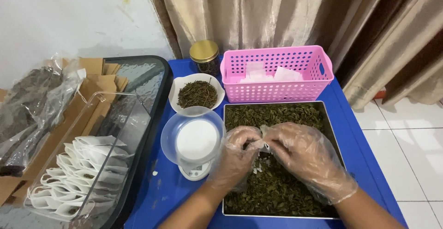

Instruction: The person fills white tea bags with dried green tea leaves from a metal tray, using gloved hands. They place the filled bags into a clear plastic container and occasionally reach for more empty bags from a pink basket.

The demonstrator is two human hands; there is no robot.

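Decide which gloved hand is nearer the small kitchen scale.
Left. The left hand sits just beside the scale; the right hand lies farther off, over the tray of dried leaves.

Around your metal tray (328,132) of dried leaves: pink basket (277,74) walls off the far edge; scale (194,143) with clear bowl crowds its left; bare blue table (364,160) to its right lets you pass.
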